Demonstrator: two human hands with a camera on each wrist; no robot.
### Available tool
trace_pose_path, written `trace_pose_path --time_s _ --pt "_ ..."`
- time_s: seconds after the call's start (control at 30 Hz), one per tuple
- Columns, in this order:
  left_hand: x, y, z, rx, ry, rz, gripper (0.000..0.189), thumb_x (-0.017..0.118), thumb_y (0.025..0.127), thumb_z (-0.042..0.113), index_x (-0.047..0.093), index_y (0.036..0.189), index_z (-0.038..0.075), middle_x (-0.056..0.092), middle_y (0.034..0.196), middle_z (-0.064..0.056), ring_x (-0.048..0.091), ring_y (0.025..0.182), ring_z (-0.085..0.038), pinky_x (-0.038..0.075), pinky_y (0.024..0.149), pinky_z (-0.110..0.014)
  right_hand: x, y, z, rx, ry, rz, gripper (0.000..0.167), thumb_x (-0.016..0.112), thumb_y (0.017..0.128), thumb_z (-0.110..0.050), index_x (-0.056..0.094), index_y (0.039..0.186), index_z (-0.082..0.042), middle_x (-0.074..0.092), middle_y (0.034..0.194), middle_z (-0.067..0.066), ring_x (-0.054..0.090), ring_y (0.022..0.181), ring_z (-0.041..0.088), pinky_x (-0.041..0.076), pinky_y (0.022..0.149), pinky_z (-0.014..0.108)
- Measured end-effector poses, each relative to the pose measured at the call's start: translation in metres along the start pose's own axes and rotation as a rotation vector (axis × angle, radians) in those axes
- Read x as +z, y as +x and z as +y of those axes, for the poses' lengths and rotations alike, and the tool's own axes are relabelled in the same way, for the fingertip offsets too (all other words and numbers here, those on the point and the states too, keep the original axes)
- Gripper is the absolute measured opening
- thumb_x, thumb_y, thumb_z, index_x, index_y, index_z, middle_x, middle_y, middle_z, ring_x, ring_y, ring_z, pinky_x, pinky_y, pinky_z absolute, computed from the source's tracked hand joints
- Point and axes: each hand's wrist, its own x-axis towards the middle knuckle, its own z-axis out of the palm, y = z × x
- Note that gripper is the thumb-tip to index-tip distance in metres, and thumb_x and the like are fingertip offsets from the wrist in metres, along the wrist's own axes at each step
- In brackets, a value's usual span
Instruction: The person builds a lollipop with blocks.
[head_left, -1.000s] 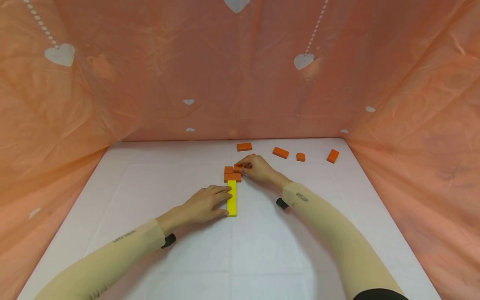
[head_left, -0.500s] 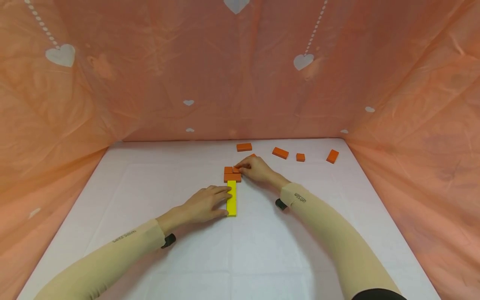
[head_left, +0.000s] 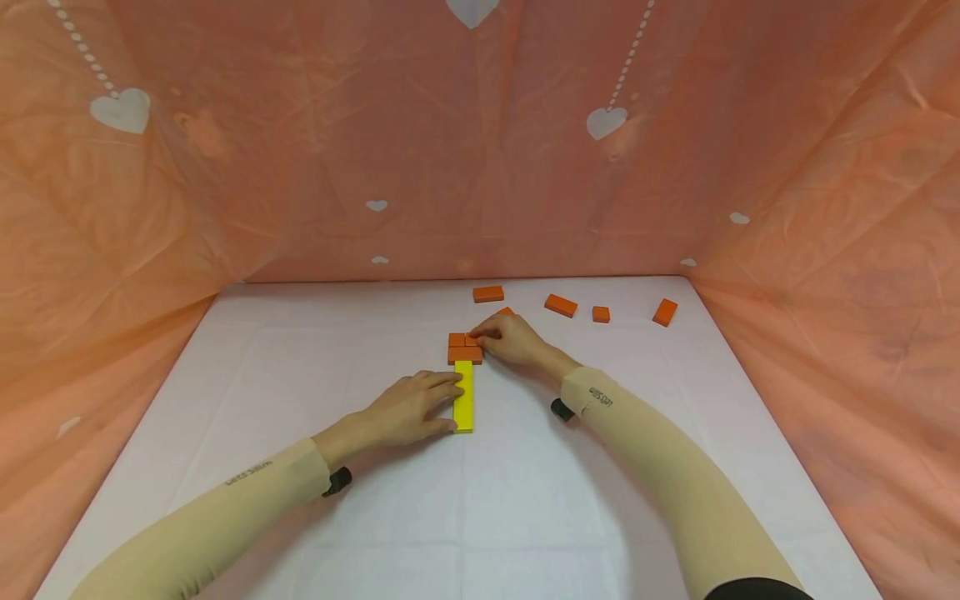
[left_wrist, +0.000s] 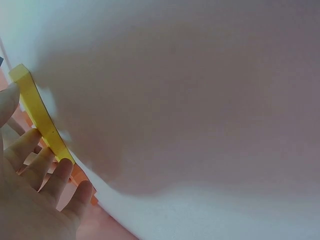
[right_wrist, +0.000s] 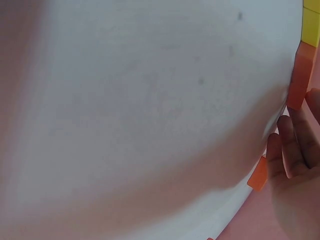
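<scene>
At twelve o'clock in the head view we see a wrinkled curtain (head_left: pixel 480 167) with faint sheen; at six, a matt white table cover (head_left: pixel 525 500) with fold creases. The yellow strip (head_left: pixel 465 408) and, at its twelve, an orange block (head_left: pixel 464 356) look smooth; the sleeve (head_left: pixel 660 458) at four is matt cloth.

The enclosure consists of a white-covered surface (head_left: pixel 360 517) bounded on three sides by salmon-orange sheeting. The rear panel (head_left: pixel 480 150) adjoins the far edge of the surface; the left panel (head_left: pixel 90 225) and right panel (head_left: pixel 885 275) flank it, both wrinkled. White heart prints (head_left: pixel 123 110) mark the sheeting, the larger ones below dotted lines (head_left: pixel 627 58), with smaller hearts (head_left: pixel 377 205) lower down. Straight fold creases (head_left: pixel 532 547) cross the covering. Lighting is diffuse; the left panel appears brighter orange than the rear panel. In the right wrist view, small dark spots (right_wrist: pixel 240 16) are visible on the covering.
</scene>
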Motion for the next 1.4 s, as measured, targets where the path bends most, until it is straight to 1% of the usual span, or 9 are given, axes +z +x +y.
trace_pose_path --time_s 0.17,0.37,0.53,0.73,0.87,1.0,1.1,1.27,1.4 --pt "-0.001 0.0 0.0 0.003 0.007 0.001 0.055 0.074 0.097 0.038 0.063 0.143 0.011 0.049 0.158 -0.011 0.047 0.143 -0.035 0.043 0.113 -0.059 0.0 -0.001 0.0 0.003 0.001 0.003 0.028 0.064 0.104 -0.015 0.074 0.129 -0.009 0.073 0.127 0.008 0.063 0.123 0.027 0.051 0.107 0.044" --pt "-0.002 0.0 0.0 0.018 0.005 0.018 0.054 0.075 0.096 0.037 0.064 0.141 0.01 0.051 0.156 -0.011 0.048 0.141 -0.036 0.043 0.113 -0.058 0.001 -0.002 0.0 0.017 0.019 0.001 0.031 0.063 0.104 -0.015 0.072 0.133 -0.008 0.071 0.131 0.01 0.063 0.125 0.028 0.05 0.109 0.044" --pt "-0.002 0.0 -0.001 0.017 0.003 0.012 0.053 0.075 0.096 0.037 0.064 0.141 0.01 0.052 0.156 -0.01 0.047 0.142 -0.035 0.042 0.114 -0.058 0.002 -0.003 0.0 0.015 0.024 0.0 0.033 0.062 0.105 -0.016 0.07 0.135 -0.007 0.07 0.134 0.011 0.063 0.126 0.028 0.05 0.109 0.044" --pt "-0.004 0.001 -0.001 0.012 -0.004 0.002 0.054 0.075 0.096 0.038 0.064 0.141 0.011 0.051 0.156 -0.009 0.046 0.143 -0.034 0.041 0.114 -0.058 0.002 -0.005 0.001 0.009 0.029 0.005 0.033 0.063 0.104 -0.016 0.07 0.135 -0.007 0.07 0.132 0.011 0.065 0.12 0.027 0.052 0.106 0.043" --pt "-0.004 0.001 0.001 0.007 -0.006 0.0 0.053 0.075 0.096 0.037 0.065 0.141 0.011 0.051 0.156 -0.01 0.046 0.143 -0.035 0.041 0.115 -0.058 0.001 -0.007 0.003 0.003 0.04 0.026 0.033 0.063 0.104 -0.015 0.069 0.136 -0.008 0.071 0.131 0.01 0.067 0.116 0.025 0.054 0.102 0.041" --pt "-0.005 0.0 0.001 0.009 -0.005 0.006 0.053 0.076 0.095 0.036 0.065 0.14 0.01 0.051 0.155 -0.012 0.047 0.142 -0.036 0.041 0.115 -0.058 -0.005 -0.011 0.001 0.025 0.09 0.062 0.033 0.062 0.105 -0.016 0.069 0.137 -0.011 0.068 0.134 0.008 0.065 0.115 0.024 0.054 0.101 0.041" --pt "-0.004 0.0 0.0 0.005 -0.005 0.007 0.053 0.076 0.095 0.037 0.065 0.14 0.011 0.051 0.155 -0.011 0.047 0.142 -0.035 0.041 0.115 -0.057 -0.012 -0.013 0.0 0.047 0.115 0.094 0.034 0.061 0.105 -0.016 0.068 0.138 -0.012 0.064 0.139 0.008 0.062 0.118 0.026 0.052 0.104 0.043" --pt "-0.002 0.0 -0.001 0.012 -0.019 0.017 0.053 0.076 0.095 0.038 0.065 0.141 0.013 0.05 0.156 -0.01 0.046 0.143 -0.035 0.04 0.116 -0.057 -0.026 -0.014 0.005 0.071 0.106 0.153 0.037 0.063 0.103 -0.014 0.067 0.14 -0.01 0.06 0.146 0.009 0.06 0.124 0.029 0.05 0.108 0.046" --pt "-0.002 0.001 -0.002 0.014 -0.018 0.054 0.055 0.075 0.096 0.039 0.063 0.143 0.012 0.048 0.158 -0.011 0.045 0.144 -0.035 0.041 0.115 -0.058 -0.034 -0.013 0.015 0.091 0.102 0.159 0.041 0.064 0.103 -0.016 0.063 0.143 -0.011 0.059 0.147 0.008 0.056 0.132 0.03 0.047 0.112 0.048"
